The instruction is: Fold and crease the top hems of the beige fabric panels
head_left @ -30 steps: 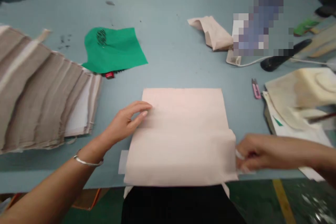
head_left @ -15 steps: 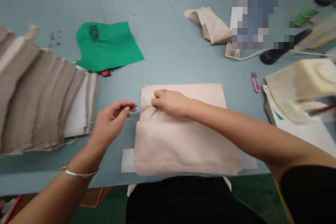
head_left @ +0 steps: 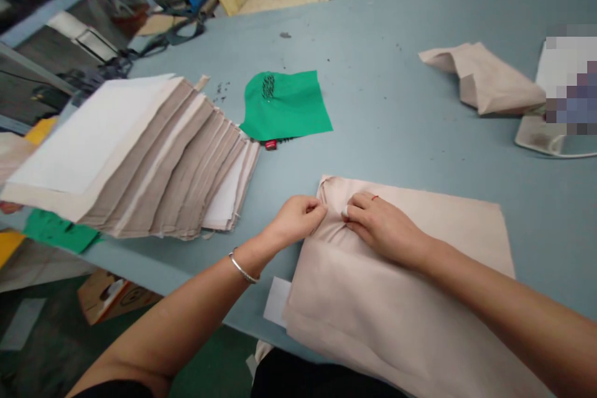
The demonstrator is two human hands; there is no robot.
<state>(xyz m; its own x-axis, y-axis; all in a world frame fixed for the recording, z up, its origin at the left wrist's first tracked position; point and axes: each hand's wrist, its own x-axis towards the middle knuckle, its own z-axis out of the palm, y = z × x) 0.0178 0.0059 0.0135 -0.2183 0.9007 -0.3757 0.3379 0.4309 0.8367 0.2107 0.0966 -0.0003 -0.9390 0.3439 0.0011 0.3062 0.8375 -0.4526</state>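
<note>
A folded piece of pale pinkish-beige cloth (head_left: 364, 298) lies at the front of the table, with a white sheet (head_left: 278, 301) sticking out from under its left side. At the cloth's left edge, near its upper corner, my left hand (head_left: 298, 221) is closed in a pinch on the fabric. Just to the right, my right hand (head_left: 392, 230) presses its bent fingers together on the same cloth. Creases run between the two hands. The exact grip of the fingertips is partly hidden.
Left of the hands, a fanned stack of beige cloth pieces (head_left: 172, 161) lies with white sheets among them. Behind is a green cloth piece (head_left: 291, 106) with dark marks. Crumpled beige cloth (head_left: 494, 81) lies at the right. A cardboard box (head_left: 114, 295) is below the table.
The view has swung left, bringing the whole stack into sight. My left hand has moved from beside the cloth onto its left edge. My right hand still grips the cloth.
</note>
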